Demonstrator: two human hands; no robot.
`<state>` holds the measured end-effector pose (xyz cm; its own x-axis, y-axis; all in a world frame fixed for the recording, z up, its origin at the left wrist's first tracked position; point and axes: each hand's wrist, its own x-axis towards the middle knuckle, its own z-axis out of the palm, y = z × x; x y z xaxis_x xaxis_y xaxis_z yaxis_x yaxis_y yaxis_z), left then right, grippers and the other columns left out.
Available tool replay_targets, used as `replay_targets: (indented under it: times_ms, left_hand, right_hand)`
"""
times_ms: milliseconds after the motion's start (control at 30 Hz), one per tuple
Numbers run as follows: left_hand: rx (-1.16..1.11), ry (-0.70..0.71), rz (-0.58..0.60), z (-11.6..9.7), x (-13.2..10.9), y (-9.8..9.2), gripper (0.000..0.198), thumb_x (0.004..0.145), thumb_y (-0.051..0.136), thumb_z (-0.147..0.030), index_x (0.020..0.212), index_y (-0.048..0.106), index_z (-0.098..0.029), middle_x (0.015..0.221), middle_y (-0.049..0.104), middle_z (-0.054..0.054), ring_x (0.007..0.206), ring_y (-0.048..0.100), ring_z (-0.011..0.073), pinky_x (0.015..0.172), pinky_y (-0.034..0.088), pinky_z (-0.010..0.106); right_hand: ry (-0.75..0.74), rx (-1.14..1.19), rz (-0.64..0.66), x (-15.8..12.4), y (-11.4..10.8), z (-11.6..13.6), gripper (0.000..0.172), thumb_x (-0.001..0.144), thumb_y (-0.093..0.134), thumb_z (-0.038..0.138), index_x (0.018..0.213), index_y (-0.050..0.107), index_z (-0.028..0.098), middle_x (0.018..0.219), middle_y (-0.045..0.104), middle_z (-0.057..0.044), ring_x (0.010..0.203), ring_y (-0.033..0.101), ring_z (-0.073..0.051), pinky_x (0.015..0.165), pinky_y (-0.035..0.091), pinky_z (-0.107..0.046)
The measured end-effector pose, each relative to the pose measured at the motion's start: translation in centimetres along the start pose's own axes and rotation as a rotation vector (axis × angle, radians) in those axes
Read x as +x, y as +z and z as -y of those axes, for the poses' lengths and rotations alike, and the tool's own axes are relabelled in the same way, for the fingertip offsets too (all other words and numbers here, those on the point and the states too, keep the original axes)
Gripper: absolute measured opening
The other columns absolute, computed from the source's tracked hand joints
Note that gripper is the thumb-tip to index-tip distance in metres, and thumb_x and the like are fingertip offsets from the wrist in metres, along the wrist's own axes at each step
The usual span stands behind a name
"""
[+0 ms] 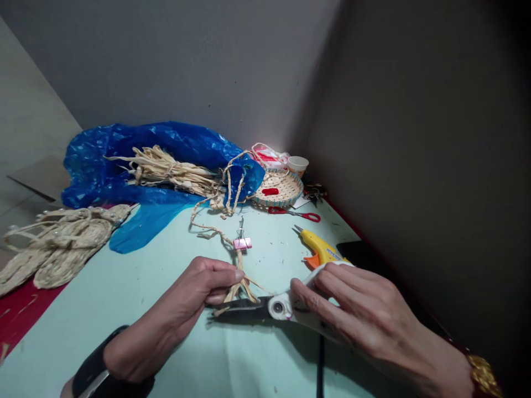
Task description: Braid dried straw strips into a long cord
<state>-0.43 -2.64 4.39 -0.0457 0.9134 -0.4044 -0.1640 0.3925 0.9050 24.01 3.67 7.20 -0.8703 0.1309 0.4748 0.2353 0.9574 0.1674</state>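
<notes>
Between its thumb and fingers, my left hand (215, 281) pinches the end of a braided straw cord (239, 260), where loose strands fan out. My right hand (352, 301) grips white-handled scissors (279, 307), their dark blades pointing left just below my left fingertips. The strand ends lie at the blades, and a short piece shows by the tips; whether it is cut off I cannot tell. A pink binder clip (243, 243) is clamped on the braid above my left hand, with a thin hook running from its top.
A blue plastic bag (166, 132) with a straw bundle (174, 171) lies at the back. Woven straw soles (78, 237) are at left. A yellow glue gun (319, 246), red-handled scissors (311, 216), a woven basket (286, 190) and a paper cup (297, 163) stand right of centre.
</notes>
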Motion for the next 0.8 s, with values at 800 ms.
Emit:
replay_targets:
  times_ms: [800]
  left_hand:
    - [-0.1, -0.08, 0.126, -1.2, -0.6, -1.1, 0.025, 0.079, 0.063, -0.023, 0.056, 0.053, -0.018, 0.056, 0.038, -0.005, 0.052, 0.027, 0.0103, 0.048, 0.028, 0.022]
  right_hand:
    - [0.391, -0.116, 0.092, -5.5, -3.5, -2.2, 0.045, 0.075, 0.047, 0.006, 0.116, 0.058, 0.018, 0.092, 0.057, -0.009, 0.078, 0.053, -0.021, 0.067, 0.044, -0.032]
